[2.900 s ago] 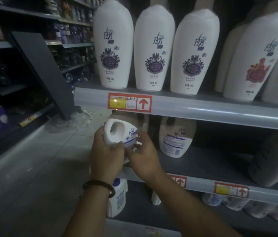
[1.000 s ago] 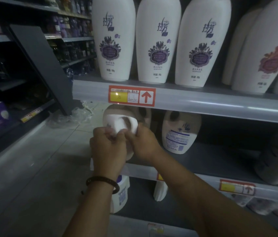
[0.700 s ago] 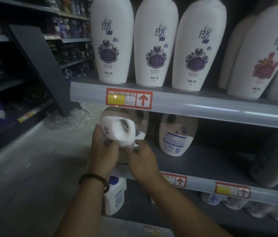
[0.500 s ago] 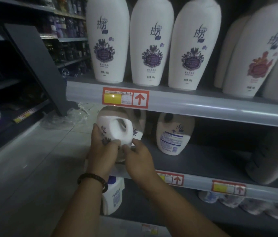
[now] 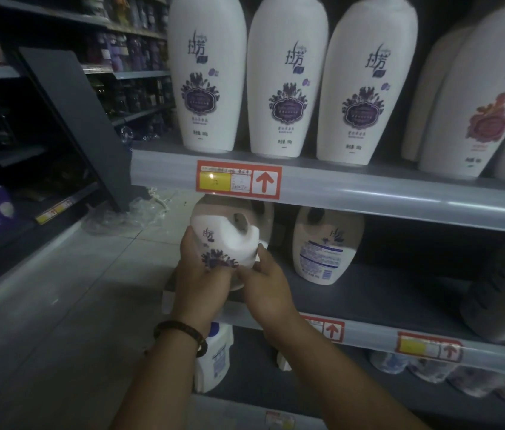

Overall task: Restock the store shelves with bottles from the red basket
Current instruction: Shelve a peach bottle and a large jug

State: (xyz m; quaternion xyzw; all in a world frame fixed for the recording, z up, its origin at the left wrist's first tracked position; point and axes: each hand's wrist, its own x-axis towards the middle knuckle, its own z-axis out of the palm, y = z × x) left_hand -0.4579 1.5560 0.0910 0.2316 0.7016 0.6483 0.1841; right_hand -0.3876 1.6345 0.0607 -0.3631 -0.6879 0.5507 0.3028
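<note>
White btl [image 5: 225, 243], hands [image 5: 202, 285] curled rnd

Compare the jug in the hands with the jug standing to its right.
The held jug shows its purple flower label; the shelf jug shows a blue-printed text panel. The held jug is gripped by the left hand and right hand; the shelf jug stands untouched. Both are white, handled, same logo.

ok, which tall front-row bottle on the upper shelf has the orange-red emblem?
The fourth bottle from the left, near the right edge; the three bottles left of it carry purple emblems.
</note>
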